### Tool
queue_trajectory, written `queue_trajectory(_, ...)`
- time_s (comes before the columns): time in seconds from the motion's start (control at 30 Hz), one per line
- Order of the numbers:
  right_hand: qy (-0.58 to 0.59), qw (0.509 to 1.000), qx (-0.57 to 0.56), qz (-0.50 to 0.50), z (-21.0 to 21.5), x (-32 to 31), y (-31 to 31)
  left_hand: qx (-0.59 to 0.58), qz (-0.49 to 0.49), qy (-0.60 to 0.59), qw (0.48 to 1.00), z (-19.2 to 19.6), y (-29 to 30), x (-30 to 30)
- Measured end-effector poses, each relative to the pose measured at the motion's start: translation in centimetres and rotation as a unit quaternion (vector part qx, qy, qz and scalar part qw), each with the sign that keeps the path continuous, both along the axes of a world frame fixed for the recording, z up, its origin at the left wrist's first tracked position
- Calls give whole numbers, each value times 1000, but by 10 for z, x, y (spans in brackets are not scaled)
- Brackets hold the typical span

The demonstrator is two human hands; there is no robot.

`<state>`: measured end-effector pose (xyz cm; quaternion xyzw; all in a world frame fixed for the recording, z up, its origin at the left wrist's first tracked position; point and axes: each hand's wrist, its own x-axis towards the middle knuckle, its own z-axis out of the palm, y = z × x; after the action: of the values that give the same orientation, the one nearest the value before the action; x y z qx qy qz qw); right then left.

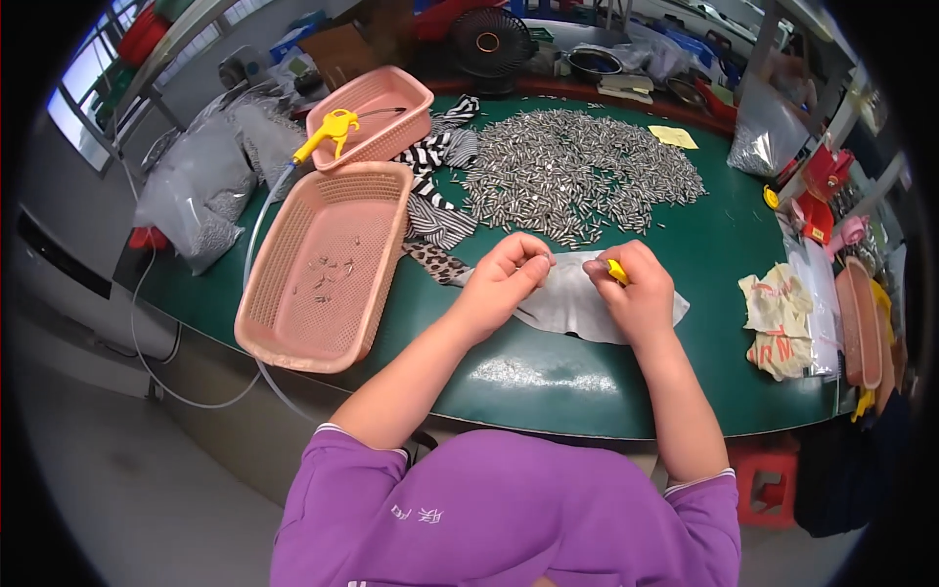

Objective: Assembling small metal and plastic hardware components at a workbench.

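Over a light grey cloth (569, 305), my two hands are held close together. Thumb and fingers of my left hand (504, 281) are pinched together; whatever is between them is too small to make out. My right hand (638, 293) is closed around a small yellow tool (616, 271), mostly hidden by the fingers. Just beyond the hands lies a wide heap of small metal pins (577, 171). To the left, a pink plastic basket (256, 323) holds several similar pins on its bottom.
Behind that basket is another pink basket (416, 93) with a yellow air gun (335, 129) across it, its hose trailing left. Striped fabric (440, 210) lies beside them. Filled plastic bags (191, 201) stand far left. Crumpled cream cloth (780, 323) is at right, a black fan (489, 44) behind.
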<state>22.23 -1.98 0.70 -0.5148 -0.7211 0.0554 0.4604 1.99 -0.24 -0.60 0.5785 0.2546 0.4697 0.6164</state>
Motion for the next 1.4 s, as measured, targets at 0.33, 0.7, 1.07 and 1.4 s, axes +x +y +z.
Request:
queue_trajectory(0.33,20,998,-33,-53,-15,13,11,15,273,66,960,78,-50,-82)
queue_trajectory(0.7,45,996,-53,-47,-14,13,12,245,378,643,620,72,-52,-143)
queue_trajectory(1.07,22,998,-43,-48,-18,16,14,321,189,545,751,27,59,31)
queue_trajectory(1.4,-1,997,-53,-47,-20,17,14,354,99,572,733,0,118,48)
